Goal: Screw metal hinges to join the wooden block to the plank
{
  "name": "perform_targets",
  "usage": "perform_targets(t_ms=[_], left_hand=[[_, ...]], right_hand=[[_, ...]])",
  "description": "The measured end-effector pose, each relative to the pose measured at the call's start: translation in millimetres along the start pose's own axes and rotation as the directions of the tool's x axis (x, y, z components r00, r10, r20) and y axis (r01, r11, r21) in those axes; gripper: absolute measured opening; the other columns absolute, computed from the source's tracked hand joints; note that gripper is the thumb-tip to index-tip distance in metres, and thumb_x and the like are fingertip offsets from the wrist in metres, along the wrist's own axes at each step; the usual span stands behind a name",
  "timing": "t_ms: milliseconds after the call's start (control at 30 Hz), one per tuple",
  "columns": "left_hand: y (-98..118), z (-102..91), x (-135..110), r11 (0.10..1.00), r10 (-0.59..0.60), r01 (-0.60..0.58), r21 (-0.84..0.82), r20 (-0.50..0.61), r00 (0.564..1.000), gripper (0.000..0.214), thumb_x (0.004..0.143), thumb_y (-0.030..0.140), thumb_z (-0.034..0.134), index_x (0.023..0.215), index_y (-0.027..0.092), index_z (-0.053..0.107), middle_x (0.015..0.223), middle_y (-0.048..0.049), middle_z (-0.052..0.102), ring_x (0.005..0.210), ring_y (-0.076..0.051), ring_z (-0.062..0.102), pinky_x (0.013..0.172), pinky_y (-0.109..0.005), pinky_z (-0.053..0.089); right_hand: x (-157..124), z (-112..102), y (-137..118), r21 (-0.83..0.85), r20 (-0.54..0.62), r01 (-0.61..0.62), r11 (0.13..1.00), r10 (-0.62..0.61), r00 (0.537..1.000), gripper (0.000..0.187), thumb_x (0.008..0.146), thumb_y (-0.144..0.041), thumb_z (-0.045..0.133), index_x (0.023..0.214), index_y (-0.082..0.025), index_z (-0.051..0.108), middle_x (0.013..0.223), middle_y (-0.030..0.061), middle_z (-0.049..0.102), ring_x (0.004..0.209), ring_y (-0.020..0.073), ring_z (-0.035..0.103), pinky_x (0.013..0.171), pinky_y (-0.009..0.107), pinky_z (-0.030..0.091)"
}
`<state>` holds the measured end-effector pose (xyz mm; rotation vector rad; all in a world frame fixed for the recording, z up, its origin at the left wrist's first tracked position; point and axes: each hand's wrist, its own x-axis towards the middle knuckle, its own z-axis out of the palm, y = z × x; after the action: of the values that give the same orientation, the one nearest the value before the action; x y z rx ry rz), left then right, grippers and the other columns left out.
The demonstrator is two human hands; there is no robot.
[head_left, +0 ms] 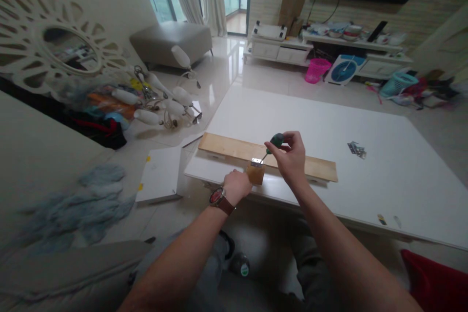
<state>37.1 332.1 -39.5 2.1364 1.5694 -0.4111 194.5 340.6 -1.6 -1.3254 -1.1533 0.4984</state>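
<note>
My right hand (292,156) is closed round the green and black handle of a screwdriver (277,141). Its shaft slants down to a small metal bracket (256,162), which lies where a short wooden block (255,174) meets a long wooden board (234,148). On the block's left side my left hand (237,186) grips it, with the fingertips partly hidden. The long board rests along the near side of a white panel (292,107). Several metal brackets (356,149) lie in a small pile on the panel, to the right.
A white drawer-like box (159,175) stands on the floor at left, near a lamp with several white shades (164,102). A small yellow and black item (381,219) lies near the panel's front edge. Red cloth (431,278) is at lower right.
</note>
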Motion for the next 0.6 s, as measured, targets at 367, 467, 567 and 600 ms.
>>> perform_targets(t_ms=[367, 467, 567, 600], left_hand=[[-35, -9.1, 28, 0.947, 0.200, -0.305, -0.100, -0.558, 0.805, 0.047, 0.091, 0.011, 0.058, 0.137, 0.015, 0.065, 0.148, -0.0175, 0.065, 0.139, -0.031, 0.058, 0.121, -0.047, 0.045], [-36, 3.6, 34, 0.931, 0.282, -0.360, -0.067, -0.495, 0.822, 0.051, 0.091, 0.011, 0.060, 0.142, 0.016, 0.063, 0.159, -0.0168, 0.056, 0.148, -0.032, 0.051, 0.125, -0.050, 0.040], [-36, 9.7, 37, 0.931, 0.312, -0.363, -0.034, -0.440, 0.842, 0.048, 0.091, 0.012, 0.060, 0.140, 0.015, 0.063, 0.161, -0.0177, 0.053, 0.150, -0.034, 0.048, 0.125, -0.051, 0.041], [-36, 10.1, 37, 0.931, 0.318, -0.364, -0.024, -0.434, 0.843, 0.047, 0.092, 0.012, 0.060, 0.139, 0.014, 0.064, 0.161, -0.0184, 0.053, 0.151, -0.034, 0.048, 0.125, -0.051, 0.041]], right_hand=[[1, 1, 0, -0.045, -0.007, 0.016, 0.999, -0.017, 1.000, 0.044, 0.072, -0.043, 0.088, 0.090, -0.027, 0.050, 0.084, -0.0031, 0.062, 0.081, 0.0178, 0.065, 0.069, 0.034, 0.060], [1, 2, 1, -0.039, -0.017, 0.018, 0.999, -0.019, 1.000, 0.044, 0.072, -0.043, 0.088, 0.090, -0.026, 0.051, 0.085, -0.0031, 0.062, 0.081, 0.0178, 0.066, 0.068, 0.034, 0.060], [1, 2, 2, -0.034, -0.016, 0.028, 0.999, -0.028, 0.999, 0.042, 0.073, -0.041, 0.088, 0.091, -0.026, 0.052, 0.086, -0.0026, 0.062, 0.083, 0.0180, 0.066, 0.068, 0.034, 0.060], [1, 2, 2, -0.038, -0.016, 0.037, 0.999, -0.037, 0.999, 0.041, 0.074, -0.040, 0.087, 0.091, -0.026, 0.053, 0.088, -0.0022, 0.062, 0.084, 0.0181, 0.066, 0.068, 0.033, 0.059]])
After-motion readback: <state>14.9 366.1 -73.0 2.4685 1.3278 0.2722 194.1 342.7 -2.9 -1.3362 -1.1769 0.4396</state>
